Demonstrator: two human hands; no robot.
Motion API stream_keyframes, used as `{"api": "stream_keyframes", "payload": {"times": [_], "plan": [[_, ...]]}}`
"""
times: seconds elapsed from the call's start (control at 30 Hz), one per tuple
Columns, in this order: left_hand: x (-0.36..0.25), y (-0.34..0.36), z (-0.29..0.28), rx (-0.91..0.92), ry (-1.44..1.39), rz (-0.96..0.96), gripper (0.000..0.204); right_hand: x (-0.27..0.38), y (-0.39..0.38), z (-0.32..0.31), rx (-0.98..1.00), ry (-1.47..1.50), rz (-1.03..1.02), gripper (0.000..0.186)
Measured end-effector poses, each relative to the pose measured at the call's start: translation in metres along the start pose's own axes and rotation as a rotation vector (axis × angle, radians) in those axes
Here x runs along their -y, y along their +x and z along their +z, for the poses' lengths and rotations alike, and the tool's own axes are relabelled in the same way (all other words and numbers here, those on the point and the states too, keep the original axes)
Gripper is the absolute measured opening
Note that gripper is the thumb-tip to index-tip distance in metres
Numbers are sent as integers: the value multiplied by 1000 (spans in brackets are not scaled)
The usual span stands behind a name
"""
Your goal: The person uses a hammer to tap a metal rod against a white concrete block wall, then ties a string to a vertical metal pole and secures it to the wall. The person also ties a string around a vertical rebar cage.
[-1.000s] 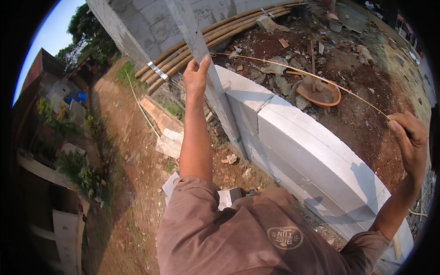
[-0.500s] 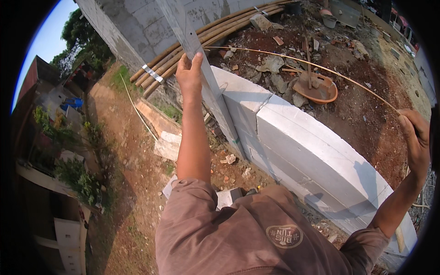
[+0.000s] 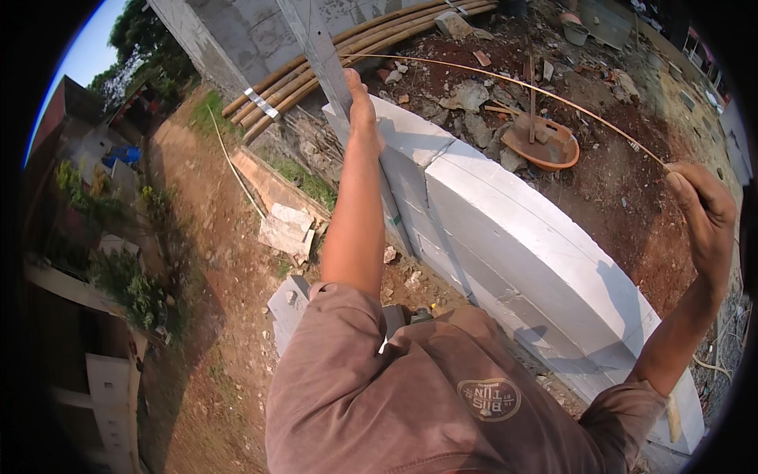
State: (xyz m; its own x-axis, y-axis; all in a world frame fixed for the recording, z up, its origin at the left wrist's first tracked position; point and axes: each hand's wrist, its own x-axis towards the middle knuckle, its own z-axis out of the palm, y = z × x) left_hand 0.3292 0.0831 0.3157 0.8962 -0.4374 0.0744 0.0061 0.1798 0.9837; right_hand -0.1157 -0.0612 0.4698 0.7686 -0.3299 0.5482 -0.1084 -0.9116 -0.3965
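My left hand [image 3: 361, 110] reaches up against the right edge of a grey, upright board [image 3: 317, 47]. Its visible finger is stretched along the wood; the other fingers are partly hidden. At the right, my right hand [image 3: 704, 207] pinches the end of a thin, tan, string-like line [image 3: 505, 78]. From there the line runs across to the board, above my left hand. Below the line is a low wall of pale blocks [image 3: 521, 213], with the board standing against its left end.
An orange tub [image 3: 545, 144] with a tool handle in it stands beyond the wall among rubble. Bundled bamboo poles [image 3: 379, 41] lie by a grey block wall [image 3: 268, 47]. Broken slabs [image 3: 288, 229] rest on the dirt at left. A wooden handle [image 3: 673, 419] is near my right elbow.
My left hand has shifted right across the board, from its left side to its right edge. My right hand has moved slightly left and up, still pinching the line.
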Motion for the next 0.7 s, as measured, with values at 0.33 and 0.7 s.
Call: {"api": "stream_keyframes", "payload": {"times": [0.33, 0.7], "plan": [[-13, 11, 10, -79, 60, -167, 124, -16, 3, 2, -24, 7, -124, 11], [-54, -59, 10, -518, -106, 780, 28, 6, -3, -9, 1, -54, -91, 11]]}}
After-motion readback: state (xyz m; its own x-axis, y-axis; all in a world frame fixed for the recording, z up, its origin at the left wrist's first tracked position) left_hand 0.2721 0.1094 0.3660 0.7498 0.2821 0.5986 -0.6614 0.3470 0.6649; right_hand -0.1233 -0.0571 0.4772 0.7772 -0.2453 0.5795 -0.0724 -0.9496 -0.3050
